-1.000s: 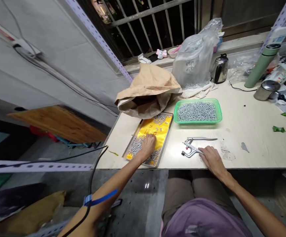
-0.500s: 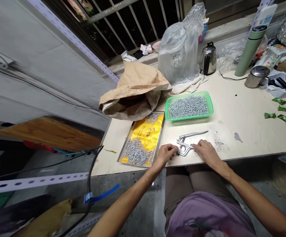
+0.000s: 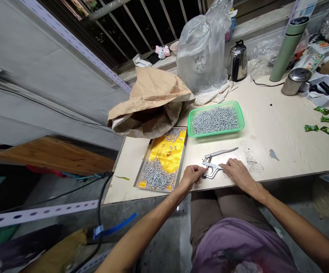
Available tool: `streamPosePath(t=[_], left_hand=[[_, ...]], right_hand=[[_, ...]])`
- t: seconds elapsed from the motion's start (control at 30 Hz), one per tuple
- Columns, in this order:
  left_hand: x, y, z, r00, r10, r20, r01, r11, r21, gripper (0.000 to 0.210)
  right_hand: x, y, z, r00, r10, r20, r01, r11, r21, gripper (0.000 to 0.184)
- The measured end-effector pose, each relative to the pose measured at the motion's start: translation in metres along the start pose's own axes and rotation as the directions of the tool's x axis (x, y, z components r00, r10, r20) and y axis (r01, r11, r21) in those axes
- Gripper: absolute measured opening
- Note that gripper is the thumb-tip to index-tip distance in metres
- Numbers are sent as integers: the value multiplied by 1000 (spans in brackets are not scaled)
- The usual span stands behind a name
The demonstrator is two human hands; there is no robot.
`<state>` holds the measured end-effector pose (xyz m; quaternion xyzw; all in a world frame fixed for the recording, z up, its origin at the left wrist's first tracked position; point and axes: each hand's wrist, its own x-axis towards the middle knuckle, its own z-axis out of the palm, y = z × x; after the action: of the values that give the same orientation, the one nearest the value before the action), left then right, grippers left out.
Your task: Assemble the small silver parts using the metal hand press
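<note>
The metal pliers (image 3: 213,167) lie on the desk (image 3: 295,151) near its front edge, between my hands, handles spread apart. My right hand (image 3: 237,173) has its fingers closed on the end of the lower handle. My left hand (image 3: 192,176) has its fingers drawn together at the tool's mouth; I can't tell whether they pinch anything. Just left of that is a shallow yellow-lined tray (image 3: 176,159) with loose small metal pieces (image 3: 157,176). Beyond the pliers sits a green basket (image 3: 215,133) filled with similar pieces, then a brown paper bag (image 3: 160,89) lying open behind the tray, and a steel kettle (image 3: 240,62) farther back.
</note>
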<state>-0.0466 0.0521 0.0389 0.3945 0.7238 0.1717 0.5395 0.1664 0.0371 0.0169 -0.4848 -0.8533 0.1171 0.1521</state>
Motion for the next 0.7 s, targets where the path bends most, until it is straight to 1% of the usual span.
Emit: streamPosePath(t=[0.07, 0.17, 0.27, 0.37, 0.43, 0.53, 0.7], left_hand=[[1, -2, 1, 1000, -16, -5, 16, 1000, -10, 26], [1, -3, 0, 999, -40, 10, 39, 999, 24, 27], [1, -1, -4, 994, -63, 87, 57, 996, 71, 29], [-1, 1, -7, 977, -108, 185, 90, 991, 102, 30], [-4, 0, -8, 965, -144, 220, 120, 986, 117, 29], [-10, -3, -6, 959, -172, 225, 150, 982, 111, 27], [-18, -11, 0, 961, -157, 229, 158, 987, 13, 31]], right_hand=[[0, 0, 0, 1000, -1, 0, 1, 1000, 6, 18], [-1, 0, 1, 1000, -3, 1, 3, 1000, 7, 17], [-1, 1, 2, 1000, -18, 2, 18, 1000, -8, 16], [-1, 1, 1, 999, -34, 8, 34, 999, -19, 15], [-1, 1, 0, 999, -45, 14, 45, 999, -24, 16], [-2, 1, -3, 998, -58, 25, 59, 998, -34, 18], [-3, -2, -6, 998, -60, 34, 62, 997, -53, 21]])
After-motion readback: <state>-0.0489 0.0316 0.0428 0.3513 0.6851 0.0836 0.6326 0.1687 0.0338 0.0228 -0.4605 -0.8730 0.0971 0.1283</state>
